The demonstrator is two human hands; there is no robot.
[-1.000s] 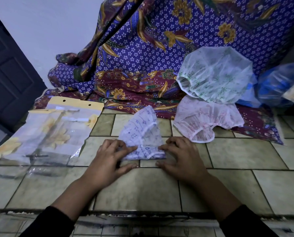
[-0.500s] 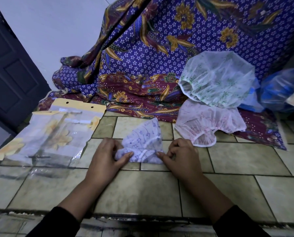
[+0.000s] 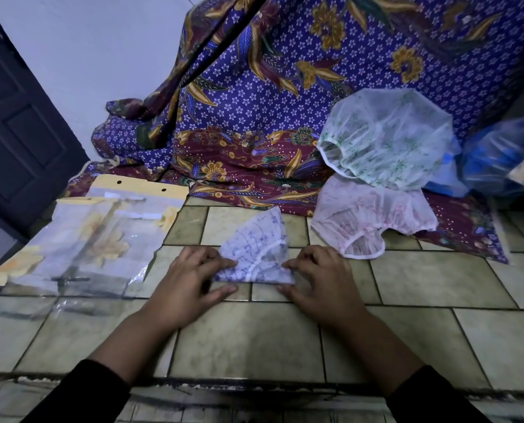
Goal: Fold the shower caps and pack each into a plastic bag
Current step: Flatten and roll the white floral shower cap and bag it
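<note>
A white shower cap with purple print [image 3: 256,254] lies folded into a wedge on the tiled floor [image 3: 285,340]. My left hand [image 3: 190,282] pinches its left corner with curled fingers. My right hand [image 3: 318,282] pinches its right corner the same way. A pile of clear plastic bags with yellow headers [image 3: 102,236] lies to the left. A pink-printed cap [image 3: 373,218] and a green-printed cap [image 3: 389,138] sit unfolded at the right, on the cloth's edge.
A purple and maroon batik cloth [image 3: 254,117] drapes behind the caps. Blue plastic items [image 3: 498,154] sit at the far right. A dark door [image 3: 13,117] stands at the left. A step edge [image 3: 254,386] runs near my forearms.
The cap's upper flap has come down flatter into a tighter wedge. Both hands have stayed at its lower corners, with the fingers curled in more.
</note>
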